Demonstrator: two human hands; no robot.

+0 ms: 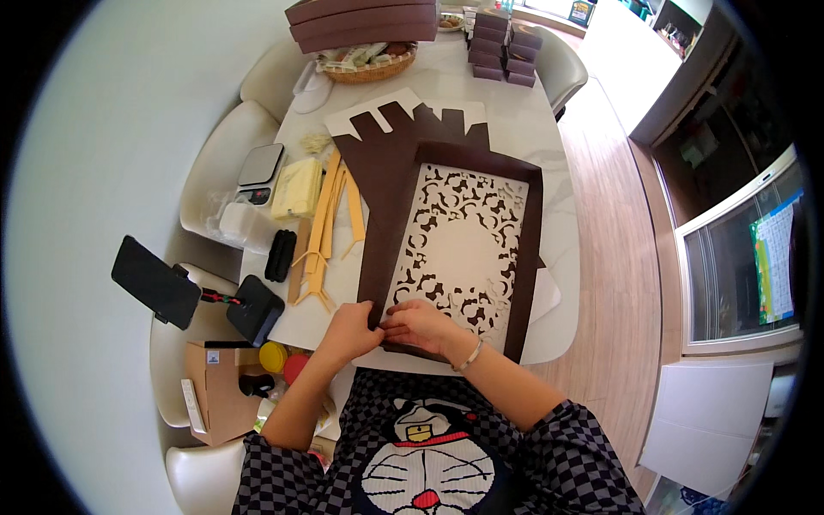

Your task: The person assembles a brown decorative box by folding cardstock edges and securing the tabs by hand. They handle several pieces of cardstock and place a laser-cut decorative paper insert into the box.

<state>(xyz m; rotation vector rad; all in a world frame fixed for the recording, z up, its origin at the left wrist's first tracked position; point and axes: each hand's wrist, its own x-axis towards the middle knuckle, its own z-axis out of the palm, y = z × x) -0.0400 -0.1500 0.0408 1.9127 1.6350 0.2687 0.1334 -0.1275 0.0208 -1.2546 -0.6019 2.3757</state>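
Observation:
A dark brown cardboard box (531, 232) with low upright walls lies on the table in front of me, its long side running away from me. Inside it lies a cream panel (463, 247) with a cut-out scroll pattern and a plain oval middle. At the box's near left corner, my left hand (350, 332) pinches the wall from outside. My right hand (419, 328), a bracelet on its wrist, has its fingers pressed together on the inner side of that same corner. The fingertips of both hands nearly meet there, and the folded edge between them is partly hidden.
Flat brown cardboard (378, 167) with slotted flaps sticks out beyond the box. To the left are yellow strips (322, 223), a pale yellow stack (297, 188), a scale (261, 165) and a phone on a stand (157, 279). Farther back stand a basket (369, 70) and stacked small boxes (491, 47).

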